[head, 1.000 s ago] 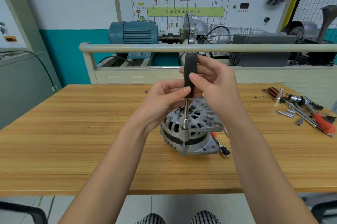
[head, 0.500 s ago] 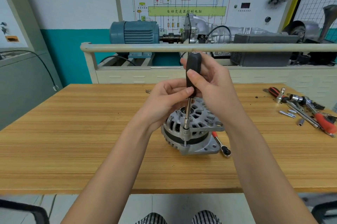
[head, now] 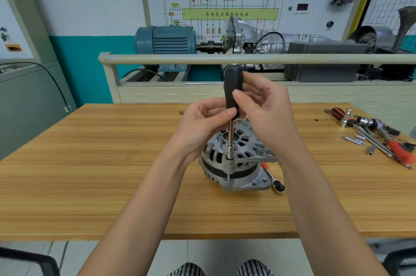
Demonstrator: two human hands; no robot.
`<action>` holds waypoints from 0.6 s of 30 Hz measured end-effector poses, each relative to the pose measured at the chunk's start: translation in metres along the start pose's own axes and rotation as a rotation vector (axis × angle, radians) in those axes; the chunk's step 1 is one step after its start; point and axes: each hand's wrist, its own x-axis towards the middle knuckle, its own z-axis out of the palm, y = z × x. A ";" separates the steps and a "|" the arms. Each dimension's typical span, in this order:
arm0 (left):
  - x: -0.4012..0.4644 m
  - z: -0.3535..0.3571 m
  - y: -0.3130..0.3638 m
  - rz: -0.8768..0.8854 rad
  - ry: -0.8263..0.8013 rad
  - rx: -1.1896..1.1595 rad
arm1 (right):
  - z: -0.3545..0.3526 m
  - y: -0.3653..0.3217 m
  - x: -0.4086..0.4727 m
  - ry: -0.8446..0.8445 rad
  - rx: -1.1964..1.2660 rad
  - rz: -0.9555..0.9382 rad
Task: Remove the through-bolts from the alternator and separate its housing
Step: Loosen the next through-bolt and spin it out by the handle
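Both my hands hold the driver (head: 233, 89): right hand (head: 265, 109) round its black handle, left hand (head: 202, 122) pinching its base. Its socket sits on a bolt (head: 228, 177) of the alternator (head: 236, 161), mid-desk (head: 90, 163). If I tilt, the socket may slip off and round the head

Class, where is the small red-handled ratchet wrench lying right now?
In the head view, the red-handled ratchet wrench lies on the wooden table, against the grey metal alternator's right side.
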 end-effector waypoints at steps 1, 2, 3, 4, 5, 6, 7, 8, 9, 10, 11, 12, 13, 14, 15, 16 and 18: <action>0.001 0.000 -0.001 0.020 0.042 0.024 | 0.000 0.000 0.000 -0.028 -0.005 -0.002; 0.003 0.000 -0.003 0.048 0.071 0.069 | 0.001 -0.001 0.000 -0.040 -0.023 -0.012; 0.004 0.001 -0.003 0.072 0.090 0.117 | 0.003 -0.001 0.000 -0.028 -0.049 -0.025; 0.005 0.003 -0.004 0.092 0.104 0.162 | 0.005 -0.002 0.000 0.011 -0.071 -0.036; 0.006 0.005 -0.004 0.104 0.105 0.186 | 0.006 -0.002 0.000 0.064 -0.083 -0.043; 0.006 0.006 -0.004 0.114 0.100 0.197 | 0.006 -0.002 0.001 0.110 -0.084 -0.049; 0.006 0.006 -0.003 0.115 0.075 0.196 | 0.006 -0.002 0.002 0.134 -0.080 -0.052; 0.004 0.006 -0.003 0.099 0.025 0.187 | 0.005 -0.002 0.002 0.133 -0.066 -0.048; 0.003 0.005 -0.002 0.066 -0.037 0.164 | 0.004 -0.002 0.002 0.111 -0.031 -0.034; 0.001 0.003 -0.001 0.026 -0.098 0.128 | 0.003 -0.002 0.001 0.080 0.018 -0.016; 0.000 0.001 -0.002 -0.006 -0.144 0.086 | 0.000 -0.002 0.001 0.045 0.064 0.002; -0.001 -0.001 -0.003 -0.025 -0.163 0.056 | -0.001 -0.002 0.000 0.010 0.096 0.019; -0.001 -0.001 -0.002 -0.034 -0.147 0.041 | -0.001 -0.002 0.000 -0.020 0.107 0.033; -0.001 0.000 -0.002 -0.031 -0.102 0.039 | -0.001 -0.003 0.000 -0.041 0.096 0.037; 0.000 0.001 -0.002 -0.017 -0.039 0.052 | 0.000 -0.004 0.000 -0.046 0.068 0.033; 0.002 0.002 -0.003 0.006 0.025 0.077 | 0.002 -0.005 0.001 -0.035 0.032 0.023; 0.006 0.005 -0.004 0.045 0.102 0.133 | 0.005 -0.007 0.001 0.036 -0.024 0.006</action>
